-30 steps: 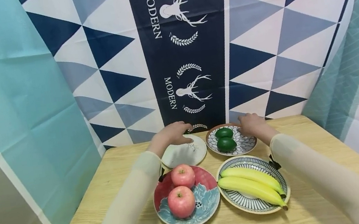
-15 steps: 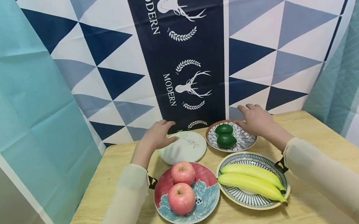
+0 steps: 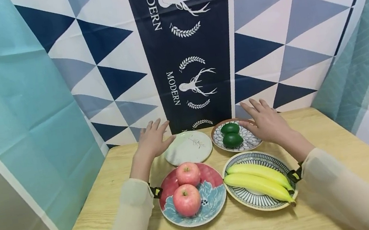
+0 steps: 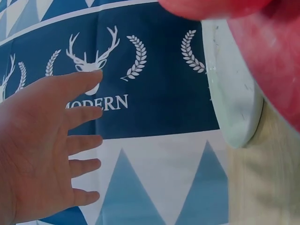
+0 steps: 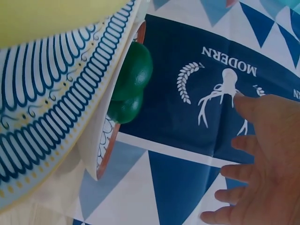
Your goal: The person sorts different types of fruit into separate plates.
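Observation:
My left hand (image 3: 152, 141), fingers spread and holding nothing, hovers at the left edge of a pale plate (image 3: 188, 148) with a fine twig pattern. On the far right, my right hand (image 3: 266, 121) is likewise spread, overlapping the right rim of a brown-rimmed petal-patterned plate (image 3: 249, 143). That plate bears two green avocados (image 3: 232, 139). In front of the pale plate lies a red and blue floral plate (image 3: 215, 205) with two apples (image 3: 187, 200). Beside it, a blue and white striped dish (image 3: 249, 200) carries two bananas (image 3: 258, 185). Both wrist views show bare, straight fingers.
All four dishes stand close together on a light wooden table (image 3: 112, 203). Behind the table hangs a cloth (image 3: 192, 43) with triangles and deer heads. A turquoise curtain (image 3: 18, 114) closes the left side, and another curtain (image 3: 368, 65) the right.
Both hands have moved apart and outward, the left to the left and the right to the right, and their fingers have spread. The head view has tilted slightly upward. The fruit and dishes keep their arrangement.

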`<state>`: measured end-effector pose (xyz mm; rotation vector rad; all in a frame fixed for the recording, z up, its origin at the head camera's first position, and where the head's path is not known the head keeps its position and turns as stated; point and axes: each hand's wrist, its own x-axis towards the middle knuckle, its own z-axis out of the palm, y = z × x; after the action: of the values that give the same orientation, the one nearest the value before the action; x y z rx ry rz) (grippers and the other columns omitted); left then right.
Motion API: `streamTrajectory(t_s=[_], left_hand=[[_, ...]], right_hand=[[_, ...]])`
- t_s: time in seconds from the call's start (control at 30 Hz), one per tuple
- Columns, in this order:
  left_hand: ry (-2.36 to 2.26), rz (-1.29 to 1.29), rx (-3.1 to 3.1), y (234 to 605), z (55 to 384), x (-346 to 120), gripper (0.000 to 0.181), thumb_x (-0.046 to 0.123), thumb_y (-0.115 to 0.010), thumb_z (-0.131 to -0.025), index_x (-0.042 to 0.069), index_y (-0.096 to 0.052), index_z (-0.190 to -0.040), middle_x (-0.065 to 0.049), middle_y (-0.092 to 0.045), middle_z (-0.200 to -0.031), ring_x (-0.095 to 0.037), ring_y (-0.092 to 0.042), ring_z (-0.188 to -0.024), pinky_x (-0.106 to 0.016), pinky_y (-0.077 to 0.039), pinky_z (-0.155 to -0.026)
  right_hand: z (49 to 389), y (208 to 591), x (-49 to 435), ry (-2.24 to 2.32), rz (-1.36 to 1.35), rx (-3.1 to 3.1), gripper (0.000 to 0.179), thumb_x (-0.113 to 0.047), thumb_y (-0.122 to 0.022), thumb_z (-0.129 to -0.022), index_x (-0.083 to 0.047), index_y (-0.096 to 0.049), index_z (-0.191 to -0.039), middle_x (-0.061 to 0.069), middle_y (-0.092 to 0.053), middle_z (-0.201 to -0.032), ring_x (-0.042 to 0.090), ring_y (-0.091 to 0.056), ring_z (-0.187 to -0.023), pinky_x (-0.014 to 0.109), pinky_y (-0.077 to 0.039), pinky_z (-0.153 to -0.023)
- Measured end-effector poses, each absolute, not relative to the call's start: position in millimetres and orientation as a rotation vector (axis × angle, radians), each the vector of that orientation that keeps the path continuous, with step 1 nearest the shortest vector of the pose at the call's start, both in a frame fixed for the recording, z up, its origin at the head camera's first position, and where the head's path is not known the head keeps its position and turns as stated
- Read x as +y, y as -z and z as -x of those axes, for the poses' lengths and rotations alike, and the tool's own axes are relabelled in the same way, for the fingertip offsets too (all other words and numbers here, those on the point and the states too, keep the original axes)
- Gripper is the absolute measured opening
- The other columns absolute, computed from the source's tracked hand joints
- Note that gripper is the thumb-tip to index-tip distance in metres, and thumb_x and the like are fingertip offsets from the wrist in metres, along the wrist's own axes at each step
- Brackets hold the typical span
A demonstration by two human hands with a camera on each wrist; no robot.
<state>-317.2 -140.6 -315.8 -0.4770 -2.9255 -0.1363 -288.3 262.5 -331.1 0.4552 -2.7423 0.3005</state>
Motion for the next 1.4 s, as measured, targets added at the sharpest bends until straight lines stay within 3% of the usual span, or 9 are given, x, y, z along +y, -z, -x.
streamTrajectory(t_s=[0.17, 0.37, 0.8, 1.4], left_hand=[[0.216, 0.435, -2.919, 319.9, 310.2, -143.6, 0.076, 0.064, -0.047, -0.105, 0.025, -0.030, -0.169, -0.012, -0.019, -0.176, -0.041, -0.010, -0.162, -0.072, -0.008, -0.124], [0.245, 0.418, -2.909, 324.3, 300.7, -146.1, 0.078, 0.067, -0.044, -0.104, 0.025, -0.031, -0.168, -0.011, -0.015, -0.176, -0.041, -0.007, -0.162, -0.074, -0.005, -0.123], [0.250, 0.379, -2.931, 335.3, 298.9, -154.5, 0.078, 0.067, -0.045, -0.104, 0.023, -0.035, -0.167, -0.015, -0.020, -0.175, -0.046, -0.015, -0.159, -0.077, -0.007, -0.121], [0.246, 0.377, -2.937, 344.4, 304.0, -152.4, 0.080, 0.066, -0.047, -0.102, 0.024, -0.031, -0.169, -0.016, -0.020, -0.175, -0.045, -0.015, -0.160, -0.078, -0.010, -0.120]], right_hand=[[278.3, 330.2, 263.5, -0.295, -0.492, -2.786, 0.077, -0.053, -0.052, -0.108, -0.014, -0.026, -0.169, 0.026, -0.016, -0.173, 0.060, -0.010, -0.154, 0.080, -0.018, -0.116], [267.7, 331.1, 266.1, -0.314, -0.524, -2.827, 0.080, -0.059, -0.049, -0.108, -0.015, -0.024, -0.169, 0.024, -0.011, -0.174, 0.060, -0.006, -0.155, 0.082, -0.014, -0.116], [266.2, 337.8, 265.8, -0.295, -0.501, -2.876, 0.080, -0.059, -0.046, -0.109, -0.014, -0.020, -0.170, 0.025, -0.008, -0.174, 0.059, -0.003, -0.155, 0.083, -0.012, -0.115], [266.8, 339.0, 273.5, -0.292, -0.489, -2.878, 0.079, -0.055, -0.046, -0.110, -0.011, -0.020, -0.170, 0.028, -0.011, -0.173, 0.063, -0.008, -0.153, 0.084, -0.018, -0.112]])
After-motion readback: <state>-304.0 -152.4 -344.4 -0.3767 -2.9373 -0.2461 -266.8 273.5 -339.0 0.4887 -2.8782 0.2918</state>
